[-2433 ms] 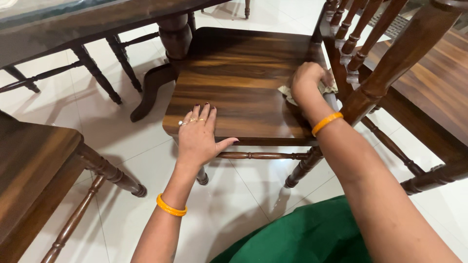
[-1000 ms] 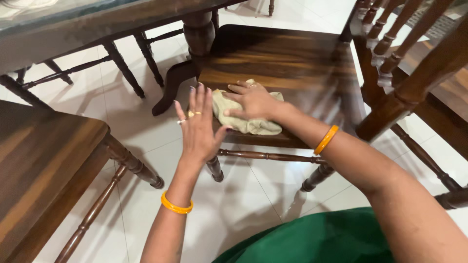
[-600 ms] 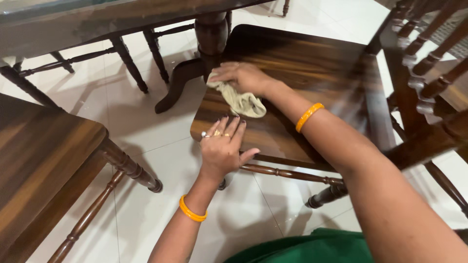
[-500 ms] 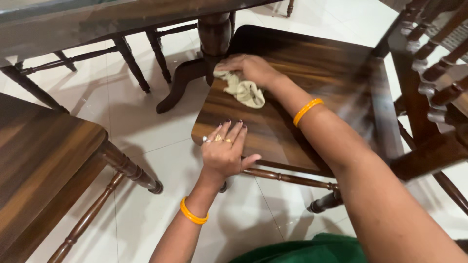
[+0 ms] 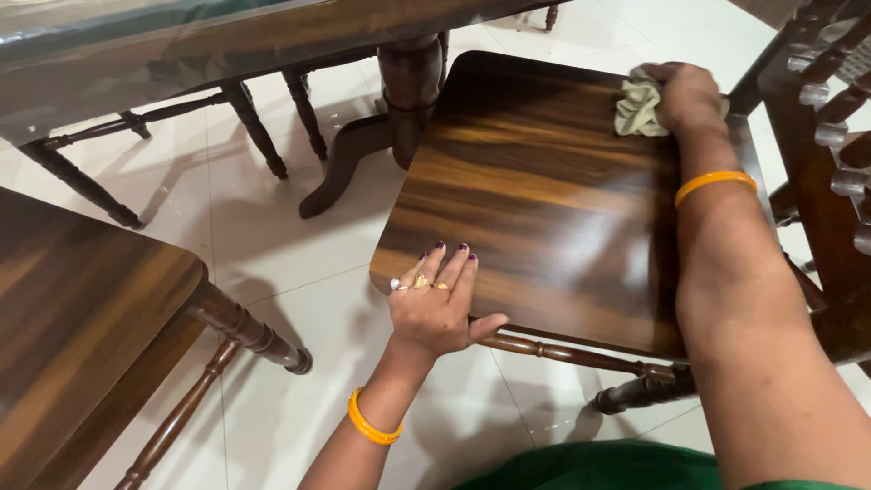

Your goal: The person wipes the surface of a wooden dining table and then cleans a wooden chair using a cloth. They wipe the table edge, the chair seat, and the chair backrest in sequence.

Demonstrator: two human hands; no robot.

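Fingers of the left hand [image 5: 440, 308] lie spread and flat on the near edge of the dark wooden chair seat [image 5: 535, 218], at about 7 o'clock on it, gripping nothing (an orange bangle [image 5: 372, 425] circles that wrist). Farther off, at 1 o'clock on the seat, the right hand [image 5: 689, 95] is clenched on a crumpled beige cloth [image 5: 638, 107], pressing it to the wood near the chair's back spindles [image 5: 830, 100].

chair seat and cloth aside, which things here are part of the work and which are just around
In use:
- cloth, bunched in the right hand
- chair seat, left hand flat on its front edge

Just around:
- table
- second chair at left
- white tile floor
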